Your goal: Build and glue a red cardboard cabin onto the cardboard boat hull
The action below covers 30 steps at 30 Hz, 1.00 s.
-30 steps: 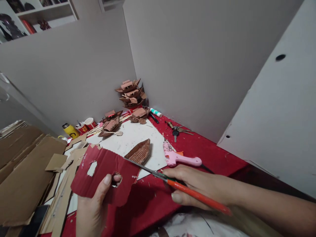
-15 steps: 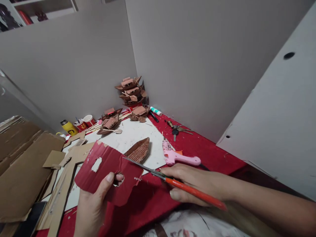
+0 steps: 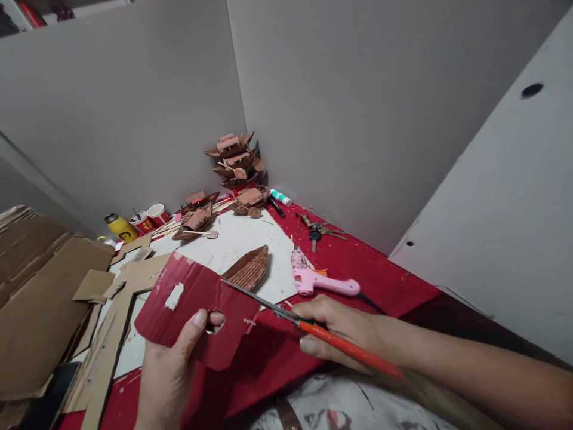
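Pinched in my left hand (image 3: 172,370) is a piece of red cardboard (image 3: 192,292) with two ragged holes; a finger shows through the lower one. My right hand (image 3: 335,328) grips orange-handled scissors (image 3: 344,346), whose blades lie along the upper right edge of the cardboard. Whether the blades are parted I cannot make out. Just behind the cardboard sits a small brown corrugated-cardboard boat (image 3: 248,269) without a roof. A pink glue gun (image 3: 324,283) lies beyond my right hand.
Finished model boats (image 3: 230,161) are stacked in the corner, with several more in front. Keys (image 3: 316,236), a glue stick (image 3: 281,197), red cups (image 3: 157,214) and a yellow bottle (image 3: 122,227) stand or lie at the back. Brown cardboard sheets (image 3: 49,304) fill the left side.
The view has shifted slightly, so everything sits a little higher and further left. Both hands keep their hold, and the scissors stay at the same edge of the cardboard.
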Tool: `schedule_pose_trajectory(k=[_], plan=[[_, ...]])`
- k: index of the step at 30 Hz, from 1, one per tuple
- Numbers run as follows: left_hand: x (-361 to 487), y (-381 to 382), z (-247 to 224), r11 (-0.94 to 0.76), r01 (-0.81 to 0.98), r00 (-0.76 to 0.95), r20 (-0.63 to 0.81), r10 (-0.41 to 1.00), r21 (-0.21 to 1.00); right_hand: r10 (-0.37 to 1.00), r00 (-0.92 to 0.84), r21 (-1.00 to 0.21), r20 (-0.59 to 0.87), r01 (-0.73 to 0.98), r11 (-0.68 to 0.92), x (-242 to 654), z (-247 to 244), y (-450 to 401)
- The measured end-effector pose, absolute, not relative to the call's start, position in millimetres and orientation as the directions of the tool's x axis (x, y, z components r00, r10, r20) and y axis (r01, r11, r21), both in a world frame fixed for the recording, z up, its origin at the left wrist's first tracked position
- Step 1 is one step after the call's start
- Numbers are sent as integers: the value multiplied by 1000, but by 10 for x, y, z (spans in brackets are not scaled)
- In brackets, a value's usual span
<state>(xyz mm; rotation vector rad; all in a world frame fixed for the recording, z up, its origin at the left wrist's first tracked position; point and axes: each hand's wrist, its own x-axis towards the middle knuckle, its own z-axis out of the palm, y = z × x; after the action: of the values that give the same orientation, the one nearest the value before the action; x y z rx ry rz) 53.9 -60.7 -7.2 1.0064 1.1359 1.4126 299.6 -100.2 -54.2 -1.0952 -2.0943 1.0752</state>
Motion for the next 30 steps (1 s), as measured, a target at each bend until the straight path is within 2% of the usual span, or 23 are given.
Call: schedule_pose_trajectory(k=[9, 13, 18, 23, 30], plan=[[588, -643, -46, -59, -223, -124, 32, 992, 973, 861, -499, -910, 97, 306, 280, 2940, -736, -1041], [607, -700, -58, -42, -213, -126, 15, 992, 976, 875, -476, -869, 92, 391, 304, 2950, -653, -1046], [643, -819, -127, -16, -108, -134, 1, 991, 994, 870, -484, -794, 94, 491, 359, 2986, -485, -1052], [657, -833, -170, -8, -122, -124, -7, 992, 993, 873, -479, -825, 89, 456, 334, 2994, -491, -1068], [701, -875, -137, 32, -200, -72, -47, 996, 979, 868, -474, -902, 148, 296, 315, 2978, -685, -1089]])
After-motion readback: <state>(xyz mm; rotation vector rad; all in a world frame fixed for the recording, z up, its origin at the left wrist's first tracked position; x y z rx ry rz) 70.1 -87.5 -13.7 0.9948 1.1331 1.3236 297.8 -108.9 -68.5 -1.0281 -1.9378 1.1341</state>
